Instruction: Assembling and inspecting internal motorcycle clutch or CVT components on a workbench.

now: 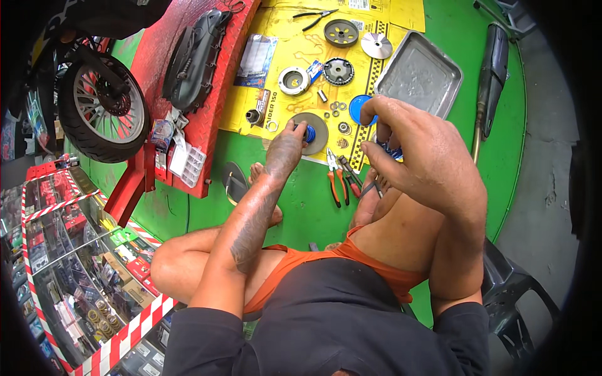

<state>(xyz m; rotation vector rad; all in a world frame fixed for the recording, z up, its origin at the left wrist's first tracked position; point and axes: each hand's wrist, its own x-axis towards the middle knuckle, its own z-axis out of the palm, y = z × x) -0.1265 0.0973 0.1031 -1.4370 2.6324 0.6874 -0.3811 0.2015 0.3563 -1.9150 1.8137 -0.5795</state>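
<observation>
My left hand (286,150) grips the hub of a round metal pulley disc (318,131), which rests at the lower edge of the yellow sheet. Blue grease (310,133) shows around the hub beside my fingertips. My right hand (426,156) is raised at the right, fingers curled, with a gap between thumb and forefinger and nothing visible between them. Partly hidden behind it are a round blue lid or tub (359,109) and another blue item that I cannot make out. Pliers with orange handles (337,182) lie between my feet, close to a red-handled tool (352,182).
The yellow sheet (229,116) bears a clutch bell (342,32), a silver disc (376,46), a variator (338,71), a ring-shaped part (293,81) and small rollers (338,106). A metal tray (456,78) and an exhaust (492,69) stand right; a red ramp (216,94) and wheel (103,106) left.
</observation>
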